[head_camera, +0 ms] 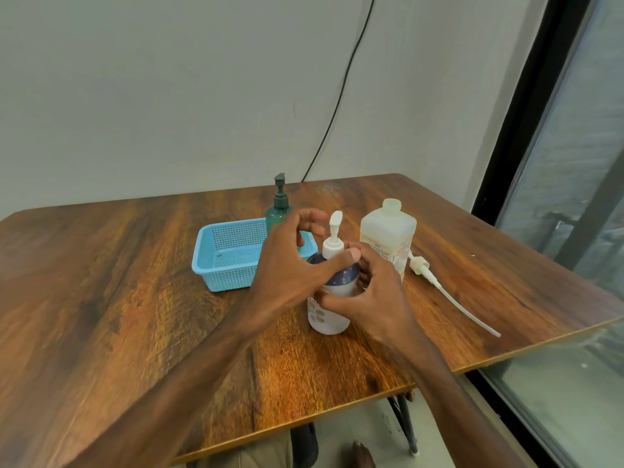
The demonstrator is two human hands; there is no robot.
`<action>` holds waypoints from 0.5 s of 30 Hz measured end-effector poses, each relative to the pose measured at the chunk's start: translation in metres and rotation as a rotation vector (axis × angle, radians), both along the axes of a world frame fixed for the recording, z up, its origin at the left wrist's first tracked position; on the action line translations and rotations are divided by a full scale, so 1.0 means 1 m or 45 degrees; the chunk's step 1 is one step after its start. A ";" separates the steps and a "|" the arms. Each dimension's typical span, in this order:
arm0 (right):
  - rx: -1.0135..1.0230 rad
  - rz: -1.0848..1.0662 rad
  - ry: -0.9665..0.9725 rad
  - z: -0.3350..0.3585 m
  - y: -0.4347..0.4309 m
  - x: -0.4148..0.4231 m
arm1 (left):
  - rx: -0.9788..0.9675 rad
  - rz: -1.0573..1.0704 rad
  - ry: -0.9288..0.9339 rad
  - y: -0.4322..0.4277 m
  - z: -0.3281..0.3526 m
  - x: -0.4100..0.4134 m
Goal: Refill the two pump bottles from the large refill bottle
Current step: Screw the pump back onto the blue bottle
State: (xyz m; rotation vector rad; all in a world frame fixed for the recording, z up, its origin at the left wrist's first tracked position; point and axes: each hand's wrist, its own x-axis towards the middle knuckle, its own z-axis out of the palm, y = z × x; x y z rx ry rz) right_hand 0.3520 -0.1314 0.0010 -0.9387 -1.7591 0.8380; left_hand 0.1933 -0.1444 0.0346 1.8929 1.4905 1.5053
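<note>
Nearest to me, left forearm (169, 383) and right forearm (456, 400) reach out over the wooden desk (101, 282), both meeting at the white pump bottle (329, 319), which stands upright around the middle. My right grip (381, 298) is wrapped round its body, thumb on the front and fingers curled round the right side. My left grip (287, 265) isn't clamped on anything: the thumb lies across the bottle's shoulder by the pump collar (331, 248), fingers arched loose behind it. The big refill bottle (385, 231) stands just beside it on the right, cap off. A loose pump (420, 265) with a long tube lies on the desk right of that. Green pump bottle (277, 214) is upright at the back, behind the blue basket (206, 251).
</note>
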 end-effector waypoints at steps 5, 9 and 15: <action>0.001 0.010 -0.012 -0.002 0.002 -0.002 | -0.018 -0.023 -0.061 -0.001 0.000 -0.010; -0.009 0.018 0.003 -0.002 0.001 -0.002 | 0.002 -0.093 -0.012 -0.001 0.000 -0.010; -0.008 0.009 -0.006 -0.001 0.000 -0.002 | 0.051 0.045 0.038 0.000 0.000 -0.004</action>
